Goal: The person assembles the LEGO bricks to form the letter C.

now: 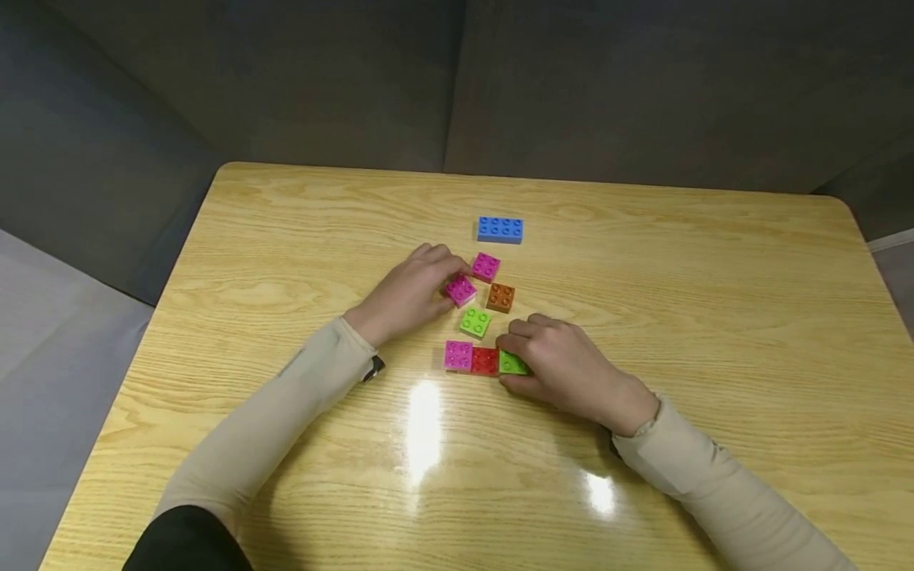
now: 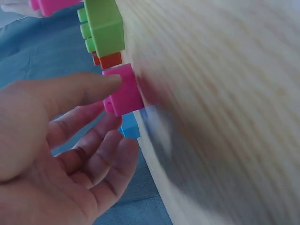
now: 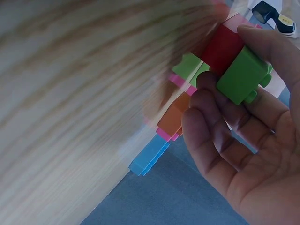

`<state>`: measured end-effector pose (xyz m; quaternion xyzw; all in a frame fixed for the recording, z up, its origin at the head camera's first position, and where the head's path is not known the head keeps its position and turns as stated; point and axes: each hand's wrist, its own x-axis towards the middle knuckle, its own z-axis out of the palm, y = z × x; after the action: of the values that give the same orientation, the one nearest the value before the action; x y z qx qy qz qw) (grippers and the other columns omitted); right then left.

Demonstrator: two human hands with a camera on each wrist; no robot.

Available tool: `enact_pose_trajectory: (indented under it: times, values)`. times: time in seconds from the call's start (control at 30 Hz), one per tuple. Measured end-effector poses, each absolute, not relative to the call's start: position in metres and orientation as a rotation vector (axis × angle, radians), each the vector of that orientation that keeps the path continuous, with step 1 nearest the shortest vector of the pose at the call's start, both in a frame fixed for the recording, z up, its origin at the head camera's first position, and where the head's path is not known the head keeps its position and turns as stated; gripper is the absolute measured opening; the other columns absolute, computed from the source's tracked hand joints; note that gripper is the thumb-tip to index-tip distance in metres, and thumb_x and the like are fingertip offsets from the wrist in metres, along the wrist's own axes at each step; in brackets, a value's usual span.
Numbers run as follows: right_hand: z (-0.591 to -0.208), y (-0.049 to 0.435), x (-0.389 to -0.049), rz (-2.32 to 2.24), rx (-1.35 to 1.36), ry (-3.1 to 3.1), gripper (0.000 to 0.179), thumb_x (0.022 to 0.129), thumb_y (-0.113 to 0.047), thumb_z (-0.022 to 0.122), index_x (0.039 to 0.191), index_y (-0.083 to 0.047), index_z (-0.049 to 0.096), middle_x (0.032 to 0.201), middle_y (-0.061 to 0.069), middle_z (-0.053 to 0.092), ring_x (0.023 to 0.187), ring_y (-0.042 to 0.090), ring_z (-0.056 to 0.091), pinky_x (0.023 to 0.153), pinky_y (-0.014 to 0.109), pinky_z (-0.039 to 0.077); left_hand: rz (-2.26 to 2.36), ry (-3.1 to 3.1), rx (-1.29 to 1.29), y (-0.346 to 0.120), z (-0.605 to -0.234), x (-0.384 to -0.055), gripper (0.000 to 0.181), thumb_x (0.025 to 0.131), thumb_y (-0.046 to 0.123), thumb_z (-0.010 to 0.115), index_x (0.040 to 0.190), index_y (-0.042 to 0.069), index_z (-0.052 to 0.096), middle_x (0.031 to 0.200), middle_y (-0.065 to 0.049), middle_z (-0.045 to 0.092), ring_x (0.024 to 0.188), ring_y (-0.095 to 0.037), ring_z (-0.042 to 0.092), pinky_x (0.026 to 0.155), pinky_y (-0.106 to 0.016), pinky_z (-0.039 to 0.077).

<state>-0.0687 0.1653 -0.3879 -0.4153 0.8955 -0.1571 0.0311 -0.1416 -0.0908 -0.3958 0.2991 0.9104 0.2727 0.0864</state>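
Note:
My left hand (image 1: 408, 295) pinches a magenta toy brick (image 1: 460, 290) between thumb and fingers; in the left wrist view the thumb lies against this magenta brick (image 2: 127, 91), low over the wood. My right hand (image 1: 571, 366) grips a green brick (image 1: 512, 363) at the right end of a short row. To its left in that row come a red brick (image 1: 485, 361) and a pink brick (image 1: 458, 356), side by side. The right wrist view has the green brick (image 3: 243, 77) between thumb and fingers, close against the red brick (image 3: 222, 49).
Between the hands lie a lime brick (image 1: 474, 323) and an orange-brown brick (image 1: 501, 297). Another magenta brick (image 1: 486, 267) sits just beyond the left fingertips. Farther back is a longer blue brick (image 1: 500, 230). All rest on a wooden table (image 1: 678, 262) with a grey partition (image 1: 607, 87) behind.

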Motion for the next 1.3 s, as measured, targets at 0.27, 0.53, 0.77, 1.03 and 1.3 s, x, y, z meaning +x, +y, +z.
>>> enact_pose_trajectory:
  times: [0.27, 0.53, 0.77, 1.03, 1.3]
  values:
    - [-0.389, 0.165, -0.068, -0.476, -1.272, 2.757, 0.037, 0.088, -0.024, 0.094, 0.111, 0.001, 0.079, 0.105, 0.010, 0.076, 0.092, 0.026, 0.070, 0.083, 0.044, 0.062, 0.739, 2.731, 0.896, -0.090, -0.399, -0.144, 0.039, 0.093, 0.003, 0.086, 0.130, 0.003, 0.074, 0.118, -0.009, 0.067, 0.113, -0.027, 0.056, 0.102, -0.037, 0.049]
    - [-0.390, 0.164, -0.068, -0.496, -1.282, 2.759, 0.032, 0.088, -0.023, 0.093, 0.106, -0.001, 0.078, 0.100, 0.008, 0.075, 0.087, 0.025, 0.068, 0.079, 0.043, 0.061, 0.862, 2.662, 0.779, -0.095, -0.396, -0.142, 0.034, 0.091, 0.008, 0.088, 0.120, 0.004, 0.072, 0.111, -0.007, 0.071, 0.111, -0.027, 0.061, 0.103, -0.041, 0.050]
    - [-0.390, 0.164, -0.069, -0.495, -1.287, 2.762, 0.031, 0.088, -0.021, 0.093, 0.106, -0.001, 0.078, 0.099, 0.008, 0.075, 0.086, 0.025, 0.068, 0.078, 0.043, 0.061, 1.006, 2.608, 0.740, -0.100, -0.383, -0.132, 0.033, 0.093, 0.011, 0.089, 0.119, 0.004, 0.070, 0.108, -0.007, 0.070, 0.099, -0.025, 0.065, 0.091, -0.039, 0.055]
    - [-0.390, 0.165, -0.070, -0.493, -1.276, 2.761, 0.033, 0.088, -0.021, 0.093, 0.108, 0.000, 0.079, 0.102, 0.009, 0.076, 0.090, 0.026, 0.070, 0.080, 0.044, 0.062, 0.998, 2.624, 0.872, -0.108, -0.373, -0.114, 0.044, 0.094, 0.017, 0.088, 0.132, 0.001, 0.074, 0.114, -0.007, 0.070, 0.106, -0.026, 0.065, 0.099, -0.040, 0.052]
    - [-0.390, 0.165, -0.070, -0.492, -1.270, 2.761, 0.034, 0.088, -0.022, 0.093, 0.108, 0.000, 0.079, 0.102, 0.009, 0.076, 0.090, 0.026, 0.070, 0.080, 0.044, 0.062, 1.013, 2.593, 0.940, -0.110, -0.367, -0.094, 0.035, 0.093, 0.021, 0.090, 0.121, 0.005, 0.078, 0.112, -0.003, 0.072, 0.105, -0.026, 0.064, 0.094, -0.038, 0.053]
